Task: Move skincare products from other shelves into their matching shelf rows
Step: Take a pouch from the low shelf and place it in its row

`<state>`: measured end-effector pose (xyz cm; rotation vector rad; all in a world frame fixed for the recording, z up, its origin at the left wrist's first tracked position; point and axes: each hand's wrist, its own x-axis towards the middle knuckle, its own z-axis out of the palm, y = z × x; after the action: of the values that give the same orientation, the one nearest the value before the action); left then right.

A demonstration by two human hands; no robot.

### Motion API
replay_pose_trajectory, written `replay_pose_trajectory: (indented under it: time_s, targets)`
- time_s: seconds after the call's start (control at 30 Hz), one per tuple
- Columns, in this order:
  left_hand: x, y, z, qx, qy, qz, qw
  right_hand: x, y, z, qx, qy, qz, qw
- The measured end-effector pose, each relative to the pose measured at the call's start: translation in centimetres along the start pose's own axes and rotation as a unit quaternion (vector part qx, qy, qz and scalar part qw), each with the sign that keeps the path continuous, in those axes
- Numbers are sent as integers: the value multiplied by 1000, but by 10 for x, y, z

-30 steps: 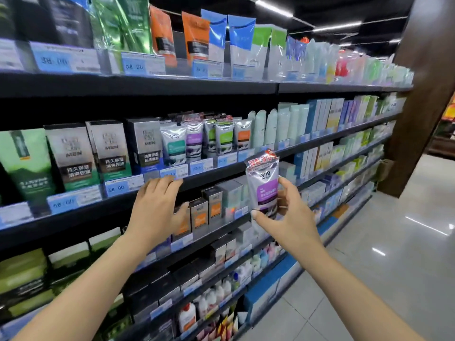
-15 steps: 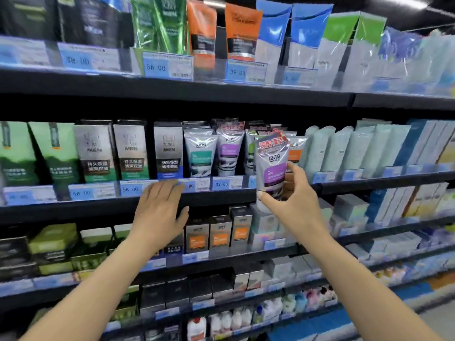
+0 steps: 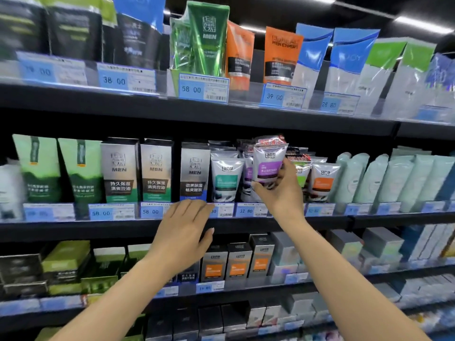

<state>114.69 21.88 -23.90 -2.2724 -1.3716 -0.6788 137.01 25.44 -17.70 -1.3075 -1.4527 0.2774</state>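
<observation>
The far-left packs and lower shelves were blurred; the right hand [image 3: 280, 193] hid the bottom of the purple-labelled tube [image 3: 268, 161], thumb and fingers pinching it, its top rising above the grip before the matching tube row [image 3: 248, 173] on the middle shelf [image 3: 73, 227]; the left hand [image 3: 183, 233] hovered with fingers relaxed, empty, beside the price tags [image 3: 150, 211].

The purple-banded tube [image 3: 268, 163] in the right hand [image 3: 283, 190] is showing "lang"; the teal tube [image 3: 226, 179] and orange tube [image 3: 323, 180] are showing it too. Grey boxes [image 3: 120, 169] are reading "MEN"; the green tube [image 3: 209, 35] likewise. Price tags are reading 38.00 [image 3: 126, 80], 39.00 [image 3: 283, 96], 32.80 [image 3: 251, 209].
</observation>
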Motion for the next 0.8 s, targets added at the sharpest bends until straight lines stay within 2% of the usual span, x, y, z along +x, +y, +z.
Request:
replay_pose_trajectory:
  time_s: [0.23,0.47,0.8]
  targets:
    - [-4,-11,5,-1,2,37,999,6,5,18,-12,25,19,999]
    - [-7,-20,7,-10,1,65,998,-12,18,32,-88,19,32,995]
    - [-9,-20,4,-10,-17,57,998,-17,20,33,-92,16,29,995]
